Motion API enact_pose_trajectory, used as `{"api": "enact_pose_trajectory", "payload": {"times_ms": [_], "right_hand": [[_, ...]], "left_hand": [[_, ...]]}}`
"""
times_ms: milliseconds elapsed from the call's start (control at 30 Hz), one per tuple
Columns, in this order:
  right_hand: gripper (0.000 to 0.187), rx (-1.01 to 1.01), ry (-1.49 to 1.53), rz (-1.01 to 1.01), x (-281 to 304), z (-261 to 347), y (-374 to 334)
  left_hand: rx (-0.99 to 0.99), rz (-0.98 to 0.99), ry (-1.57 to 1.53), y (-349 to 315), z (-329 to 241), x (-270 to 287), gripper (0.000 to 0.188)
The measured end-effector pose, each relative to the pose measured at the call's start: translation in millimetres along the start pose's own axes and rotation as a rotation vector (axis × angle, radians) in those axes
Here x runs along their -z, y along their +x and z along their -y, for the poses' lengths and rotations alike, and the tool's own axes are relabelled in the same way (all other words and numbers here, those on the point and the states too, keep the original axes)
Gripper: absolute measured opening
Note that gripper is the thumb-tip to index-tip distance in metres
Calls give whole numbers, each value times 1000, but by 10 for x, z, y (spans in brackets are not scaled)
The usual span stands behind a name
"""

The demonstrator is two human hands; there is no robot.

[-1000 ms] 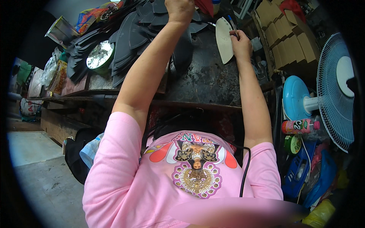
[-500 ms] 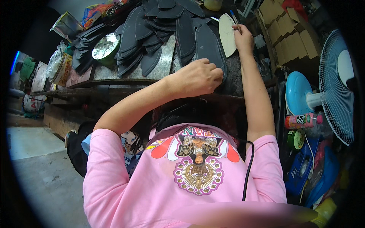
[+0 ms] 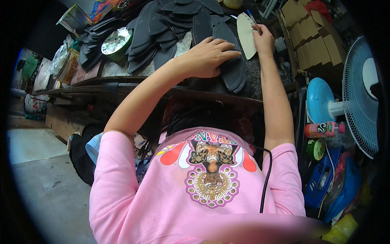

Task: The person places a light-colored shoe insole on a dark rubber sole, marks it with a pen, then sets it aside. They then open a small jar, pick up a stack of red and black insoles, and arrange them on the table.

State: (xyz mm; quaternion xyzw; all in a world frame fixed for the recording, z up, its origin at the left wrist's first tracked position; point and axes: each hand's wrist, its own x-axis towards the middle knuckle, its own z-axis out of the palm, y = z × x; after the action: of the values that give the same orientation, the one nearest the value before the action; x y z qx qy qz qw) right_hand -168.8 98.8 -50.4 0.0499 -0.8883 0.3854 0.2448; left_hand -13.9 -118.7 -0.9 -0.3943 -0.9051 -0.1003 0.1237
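My left hand [image 3: 210, 57] reaches over the bench with its fingers stretched out and apart, at the left edge of a small stack of black sole-shaped pieces [image 3: 232, 69]. Whether its fingertips press on the top piece is hard to see. My right hand [image 3: 265, 40] is closed around a blue pen [image 3: 251, 17], its tip pointing away from view. Against that hand's fingers stands a pale cream sole-shaped template [image 3: 246, 35], partly beside the black stack. More black cut pieces [image 3: 148, 30] with thin outlines lie overlapped in piles to the left.
A green-sided tin with a shiny top [image 3: 117, 40] and an open metal can [image 3: 75, 19] stand on the left of the bench [image 3: 122, 73]. Brown cardboard boxes [image 3: 313, 36] fill the right. Beside me are a fan [image 3: 361, 89], a pink bottle [image 3: 325, 129] and a blue case [image 3: 323, 179].
My left hand has opened from a curled grip and moved up and slightly left, uncovering the near end of the black stack. My right hand keeps the pen, nearly in place.
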Motion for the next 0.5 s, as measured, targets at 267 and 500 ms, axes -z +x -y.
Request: {"api": "enact_pose_trajectory", "payload": {"times_ms": [267,500], "right_hand": [[24,-7,35,16,-8,-67,26],[25,-33,87,65,2,-89,53]], "left_hand": [[-187,99,115,464,97,-187,62],[-250,-133,111,542,176,-91,46]]}}
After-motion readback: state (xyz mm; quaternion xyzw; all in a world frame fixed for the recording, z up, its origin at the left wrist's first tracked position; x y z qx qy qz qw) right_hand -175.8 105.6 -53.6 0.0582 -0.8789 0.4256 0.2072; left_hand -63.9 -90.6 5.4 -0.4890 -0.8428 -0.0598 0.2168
